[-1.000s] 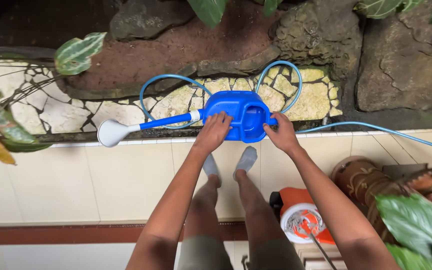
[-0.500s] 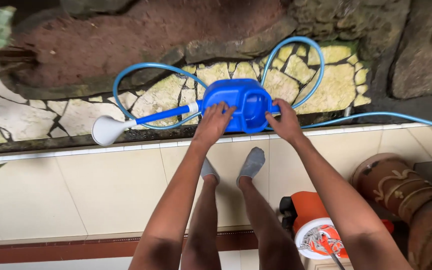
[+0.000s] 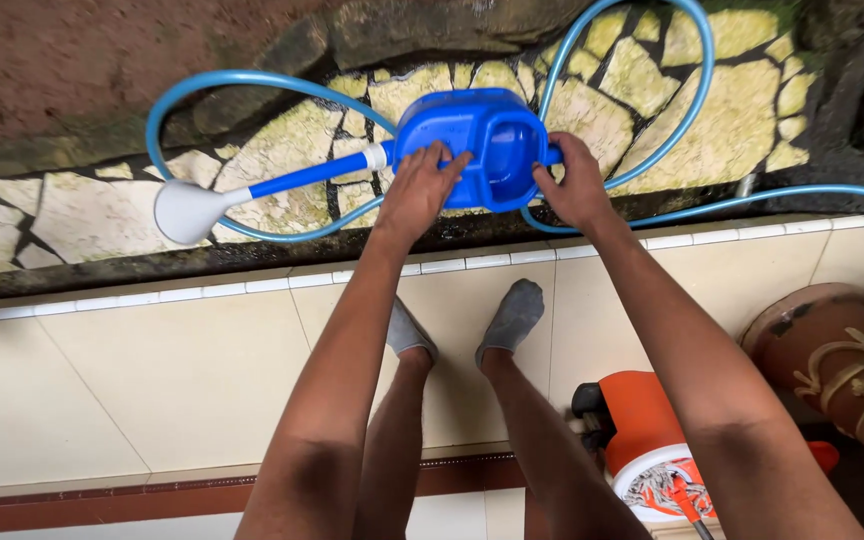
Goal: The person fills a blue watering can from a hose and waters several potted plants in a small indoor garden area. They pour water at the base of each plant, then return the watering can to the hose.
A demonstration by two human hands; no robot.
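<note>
Now left hand and right hand clasp opposite sides of blue watering can.

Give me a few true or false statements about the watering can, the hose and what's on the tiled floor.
1. Both hands, left hand and right hand, rest on the blue watering can. True.
2. The watering can's white rose points to the picture's right. False: it points left, at the end of the blue spout.
3. A light blue hose loops over the stone paving behind the can. True.
4. The person stands barefoot. False: grey socks cover both feet.
5. An orange and white mop bucket sits on the tiles at lower right. True.
</note>
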